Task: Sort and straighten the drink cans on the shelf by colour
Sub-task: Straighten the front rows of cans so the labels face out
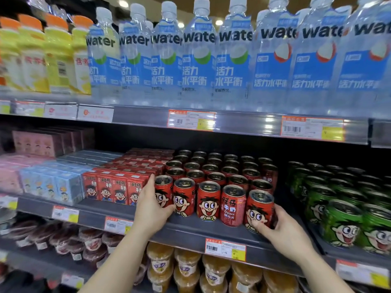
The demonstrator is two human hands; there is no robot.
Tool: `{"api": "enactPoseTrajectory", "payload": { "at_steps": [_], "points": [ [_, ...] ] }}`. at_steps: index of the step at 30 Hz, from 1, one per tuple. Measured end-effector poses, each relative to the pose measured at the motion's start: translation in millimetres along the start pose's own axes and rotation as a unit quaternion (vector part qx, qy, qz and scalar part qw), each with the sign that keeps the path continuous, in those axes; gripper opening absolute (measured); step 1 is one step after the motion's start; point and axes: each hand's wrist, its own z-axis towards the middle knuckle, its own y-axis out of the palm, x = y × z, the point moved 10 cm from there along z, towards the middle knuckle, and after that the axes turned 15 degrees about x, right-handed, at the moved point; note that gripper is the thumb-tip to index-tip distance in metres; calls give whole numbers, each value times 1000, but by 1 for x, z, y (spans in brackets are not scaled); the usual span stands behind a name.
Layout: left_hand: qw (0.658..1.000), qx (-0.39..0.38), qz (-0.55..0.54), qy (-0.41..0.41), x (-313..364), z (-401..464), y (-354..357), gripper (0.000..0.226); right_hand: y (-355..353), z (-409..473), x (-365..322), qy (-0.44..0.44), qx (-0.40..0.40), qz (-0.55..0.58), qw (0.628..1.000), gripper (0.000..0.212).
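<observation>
Five red cans [208,200] front the shelf [190,227], left hand [151,208] gripping the leftmost can [163,191], right hand [283,229] gripping the rightmost can [259,210].

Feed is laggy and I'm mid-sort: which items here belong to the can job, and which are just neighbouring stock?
Job:
red cans
green cans
left hand on the leftmost front red can
right hand gripping the rightmost front red can

Bystanders:
red cartons
blue cartons
water bottles
yellow bottles
jelly cups
</observation>
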Motion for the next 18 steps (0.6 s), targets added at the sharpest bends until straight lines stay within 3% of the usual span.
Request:
{"api": "enactPoseTrajectory", "payload": {
  "at_steps": [3,5,7,8,11,14,18],
  "points": [
    [988,88,66,111,41,-14,-13,96,-5,-2,-1,3,34,10,999,83],
    [977,76,73,184,69,-23,-3,88,-23,-3,-6,-10,135,17,991,85],
    [972,34,88,217,86,-27,15,84,-41,-16,-20,-34,226,42,973,67],
    [966,16,108,233,92,-28,24,84,-42,-23,-28,-43,232,59,970,53],
    [934,-32,192,299,105,-35,50,86,-12,-40,-53,-125,142,37,981,20],
    [906,-51,240,345,109,-37,62,78,24,-50,-65,-201,73,-54,975,34],
    [911,-54,227,340,109,-28,58,67,37,-46,-61,-179,67,-63,980,31]
  ]
}}
